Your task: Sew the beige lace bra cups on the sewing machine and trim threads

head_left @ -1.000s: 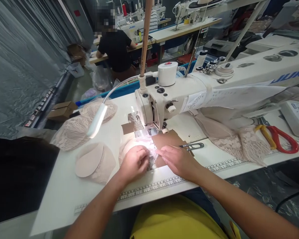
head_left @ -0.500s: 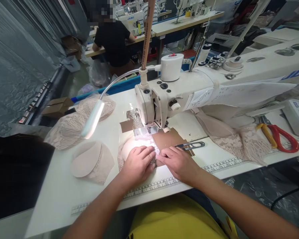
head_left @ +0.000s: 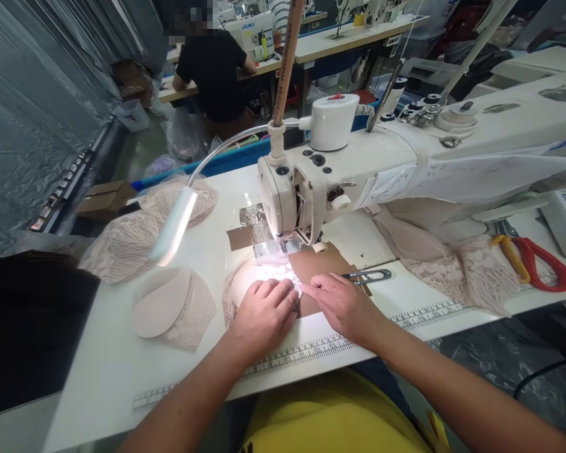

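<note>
A pale pink lace bra cup (head_left: 248, 280) lies under the lamp light, its lace edge running up to the presser foot (head_left: 285, 246) of a white sewing machine (head_left: 287, 195). My left hand (head_left: 266, 311) rests over the cup's near side, fingers bent onto the fabric, the thumb mostly hidden. Close by on the right, my right hand (head_left: 342, 305) pinches the lace edge with its fingertips. Dark thread snips (head_left: 372, 275) stick out behind that hand; whether it holds them I cannot tell.
Stacked lace cups (head_left: 117, 248) and a cut cup piece (head_left: 163, 305) lie left. A gooseneck lamp (head_left: 174, 226) hangs over the table. Right are lace fabric (head_left: 471, 270) and red-and-yellow scissors (head_left: 542, 264). A ruler strip (head_left: 306, 352) follows the front edge. A person (head_left: 212, 75) sits beyond.
My right hand has shifted slightly right along the lace edge. My left fingers have moved a little right over the cup. The view has shifted slightly.
</note>
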Tool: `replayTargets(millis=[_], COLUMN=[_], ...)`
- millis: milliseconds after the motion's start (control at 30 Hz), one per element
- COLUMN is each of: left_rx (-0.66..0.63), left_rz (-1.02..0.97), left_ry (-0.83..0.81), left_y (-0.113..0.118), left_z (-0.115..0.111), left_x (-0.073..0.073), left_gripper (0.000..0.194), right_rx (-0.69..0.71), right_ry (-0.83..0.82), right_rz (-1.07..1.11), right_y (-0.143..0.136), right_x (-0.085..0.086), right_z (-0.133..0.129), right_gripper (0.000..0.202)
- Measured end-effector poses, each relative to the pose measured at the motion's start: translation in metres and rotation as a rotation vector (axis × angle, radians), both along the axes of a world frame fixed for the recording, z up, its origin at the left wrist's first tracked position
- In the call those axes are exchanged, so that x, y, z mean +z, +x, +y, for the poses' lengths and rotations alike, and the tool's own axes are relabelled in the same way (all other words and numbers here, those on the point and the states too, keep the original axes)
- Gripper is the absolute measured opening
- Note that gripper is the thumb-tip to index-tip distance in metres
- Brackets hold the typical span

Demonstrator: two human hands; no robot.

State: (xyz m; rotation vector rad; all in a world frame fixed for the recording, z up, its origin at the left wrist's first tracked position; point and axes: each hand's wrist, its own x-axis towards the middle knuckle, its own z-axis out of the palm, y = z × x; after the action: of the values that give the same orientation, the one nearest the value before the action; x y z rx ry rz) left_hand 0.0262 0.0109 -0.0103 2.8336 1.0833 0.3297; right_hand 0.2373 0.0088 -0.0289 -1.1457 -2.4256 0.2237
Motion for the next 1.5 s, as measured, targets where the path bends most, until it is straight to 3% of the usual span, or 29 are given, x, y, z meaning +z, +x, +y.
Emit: replayTargets(millis=[267,533,700,967,1233,1500], left_rx=[0.064,0.035,0.086,0.095,0.054,-0.003], left_rz=[-0.087,0.104,0.094,0.07,0.159,0.197], left_ry=[-0.066,-0.068,-0.009,-0.008,-0.014,0.013], left_y=[-0.002,0.001,0.003,0.004,-0.008,-0.014], left_z=[0.009,0.033,0.03,0.031,0.049,0.077], left_x=[0.004,0.0,-0.005,0.001,0.0,0.007], left_gripper=[0.033,0.044,0.044,0.042,0.054,0.052], right_rx=[-0.03,-0.044,-0.056,-0.047,-0.066,-0.07], right_ry=[-0.048,0.034,0.03,0.101,-0.026,-0.149], right_rz=[-0.135,-0.12,-0.108,-0.105,-0.229,-0.338], right_y=[-0.006,-0.008,-0.008,-0.009,-0.017,-0.027], right_x=[0.004,0.004,0.002,0.0,0.01,0.027], right_z=[0.003,0.001,-0.001,0.0,0.013,0.038], right_gripper=[0.032,0.031,0.033,0.032,0.026,0.023])
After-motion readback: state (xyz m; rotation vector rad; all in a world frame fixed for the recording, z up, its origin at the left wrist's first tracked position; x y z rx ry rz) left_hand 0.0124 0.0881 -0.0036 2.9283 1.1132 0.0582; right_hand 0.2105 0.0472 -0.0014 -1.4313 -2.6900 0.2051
